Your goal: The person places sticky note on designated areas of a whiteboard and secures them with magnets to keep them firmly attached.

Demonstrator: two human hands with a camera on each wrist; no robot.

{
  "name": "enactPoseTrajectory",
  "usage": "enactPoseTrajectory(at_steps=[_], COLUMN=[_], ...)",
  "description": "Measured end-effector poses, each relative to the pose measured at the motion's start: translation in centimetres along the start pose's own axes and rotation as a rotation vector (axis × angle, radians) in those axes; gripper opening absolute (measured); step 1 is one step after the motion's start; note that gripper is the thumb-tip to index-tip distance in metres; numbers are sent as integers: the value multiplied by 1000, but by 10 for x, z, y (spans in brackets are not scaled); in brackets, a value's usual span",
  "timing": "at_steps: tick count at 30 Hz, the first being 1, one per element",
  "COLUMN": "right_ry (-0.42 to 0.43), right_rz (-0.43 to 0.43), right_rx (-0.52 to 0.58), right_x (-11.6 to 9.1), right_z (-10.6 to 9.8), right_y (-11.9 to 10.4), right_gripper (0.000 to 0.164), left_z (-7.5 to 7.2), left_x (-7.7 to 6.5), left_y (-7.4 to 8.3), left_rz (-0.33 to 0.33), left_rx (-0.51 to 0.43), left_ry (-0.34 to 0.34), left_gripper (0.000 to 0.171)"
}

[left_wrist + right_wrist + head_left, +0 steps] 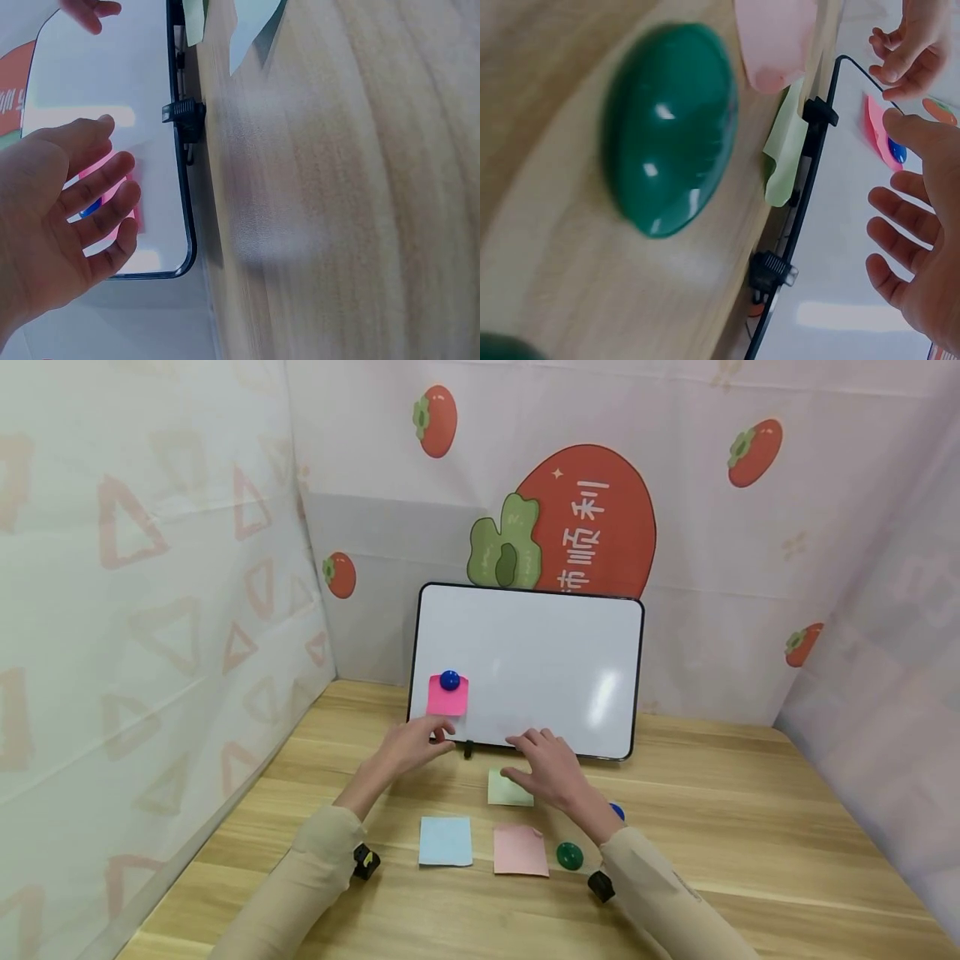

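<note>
A white board (pixel 540 652) with a black frame leans upright at the back of the table. On its lower left, a round blue magnet (pixel 450 680) sits over the top of a bright pink sticky note (pixel 447 702). Just below that note hovers my left hand (pixel 412 747), fingers loosely bent and nothing in them. My right hand (pixel 551 770), also holding nothing, is in front of the board's lower edge, above a pale green sticky note (pixel 501 791). Nearer lie a light blue sticky note (pixel 446 842), a light pink one (pixel 521 852) and a green magnet (pixel 671 131).
Another blue magnet (pixel 617 811) is partly hidden behind my right forearm. Black clips (pixel 185 112) hold the board's bottom edge. Fabric walls printed with persimmons and triangles enclose the wooden table (pixel 750 843) at the back and sides.
</note>
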State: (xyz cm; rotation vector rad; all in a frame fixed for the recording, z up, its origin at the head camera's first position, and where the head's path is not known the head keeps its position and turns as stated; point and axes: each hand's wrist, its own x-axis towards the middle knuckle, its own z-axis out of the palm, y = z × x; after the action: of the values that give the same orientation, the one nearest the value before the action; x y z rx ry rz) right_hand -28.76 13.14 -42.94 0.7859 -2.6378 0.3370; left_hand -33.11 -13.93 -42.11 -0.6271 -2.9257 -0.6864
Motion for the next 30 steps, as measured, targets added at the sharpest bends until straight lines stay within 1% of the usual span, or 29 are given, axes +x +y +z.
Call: enactPoseTrajectory(at_steps=[6, 13, 20, 25, 30], right_ry=[-29, -68, -83, -145, -201], right_rz=[20, 9, -6, 2, 18], right_rx=[-13, -9, -6, -4, -5], right_x=[-13, -30, -43, -52, -61], right_z=[-3, -10, -14, -17, -22], right_y=[4, 8, 12, 13, 14], right_gripper=[52, 50, 49, 48, 49], left_z=[2, 6, 5, 6, 7], left_x=[-7, -14, -24, -33, -40], left_y=[2, 4, 6, 6, 7], left_rz=[-4, -2, -3, 1, 5], left_rx=[-10, 31, 15, 33, 18], left_ry=[-49, -108, -171, -214, -248], left_gripper=[27, 28, 25, 20, 14])
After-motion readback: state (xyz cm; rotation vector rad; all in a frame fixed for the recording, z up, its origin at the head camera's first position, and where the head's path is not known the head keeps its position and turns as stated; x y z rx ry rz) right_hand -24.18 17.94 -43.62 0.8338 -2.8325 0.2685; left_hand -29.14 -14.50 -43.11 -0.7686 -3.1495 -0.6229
